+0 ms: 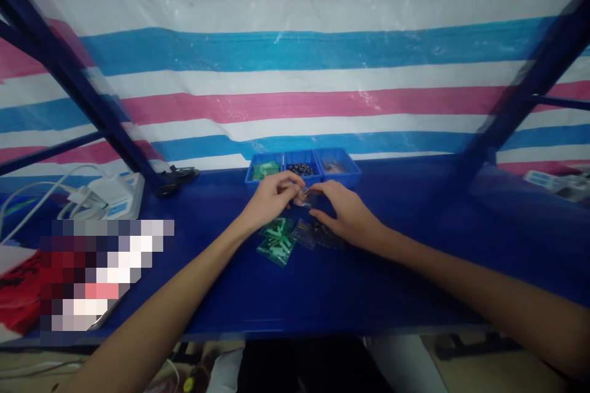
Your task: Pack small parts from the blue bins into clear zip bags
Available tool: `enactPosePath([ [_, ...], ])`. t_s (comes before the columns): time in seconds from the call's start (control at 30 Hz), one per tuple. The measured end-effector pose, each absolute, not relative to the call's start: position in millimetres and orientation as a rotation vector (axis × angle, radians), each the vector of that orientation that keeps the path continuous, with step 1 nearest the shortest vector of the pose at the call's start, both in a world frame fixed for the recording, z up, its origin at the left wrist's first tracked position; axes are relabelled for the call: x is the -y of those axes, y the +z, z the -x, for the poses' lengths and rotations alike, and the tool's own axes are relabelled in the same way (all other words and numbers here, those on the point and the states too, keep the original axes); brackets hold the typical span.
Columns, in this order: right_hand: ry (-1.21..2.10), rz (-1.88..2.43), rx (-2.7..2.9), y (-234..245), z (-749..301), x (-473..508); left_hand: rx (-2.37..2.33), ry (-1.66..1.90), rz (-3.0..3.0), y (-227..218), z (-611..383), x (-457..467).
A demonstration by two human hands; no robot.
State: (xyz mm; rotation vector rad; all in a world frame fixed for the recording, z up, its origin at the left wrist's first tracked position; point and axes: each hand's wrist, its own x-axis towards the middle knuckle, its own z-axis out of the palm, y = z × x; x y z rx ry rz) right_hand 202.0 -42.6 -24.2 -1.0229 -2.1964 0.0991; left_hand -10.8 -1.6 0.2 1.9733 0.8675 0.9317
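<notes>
Presently, it seems, the bag (308, 198) is under handling: left hand (271, 199) pinches it, right hand (349, 212) stands parted at its right; next move needs gentle fingertips.

There are two hands (270, 201), three blue bins (354, 168) and two green packets (277, 250).

**Dim, bluish light over the desk** (221, 295)

It's gloomy in here. The striped sheet (295, 52) at the far side looks brightest overall, thin white glints running along its creases, while its far right corner sinks nearly to black. Shadow darkens the floor under the near edge. The bags (276, 249) look soft, their small contents smeared. Coarse pixel blocks mask a patch at left. The left post (78, 89) leans, stretched toward the edge.
</notes>
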Motion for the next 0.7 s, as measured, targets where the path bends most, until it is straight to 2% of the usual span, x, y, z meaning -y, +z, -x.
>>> enactPosePath([
  [0.17, 0.088, 1.056, 2.032, -19.7, -202.1, 41.7, -0.801, 0.940, -1.921, -4.4, 0.6, 10.8],
  [0.3, 0.109, 1.015, 1.986, -13.6, -203.6, 40.7, -0.878, 1.045, -2.233, -8.2, -1.2, 15.7],
  [0.4, 0.237, 1.035, 1.938, -14.0, -204.0, 39.2, -0.932, 1.103, -2.488, -9.6, 0.0, 16.4],
  [0.53, 0.463, 1.067, 1.889, -17.3, -202.6, 37.7, -0.941, 1.107, -2.525, -11.0, 0.6, 15.5],
  [0.7, 0.508, 1.096, 1.880, -18.8, -202.2, 36.1, -0.973, 1.083, -2.451, -14.2, -1.5, 15.2],
])
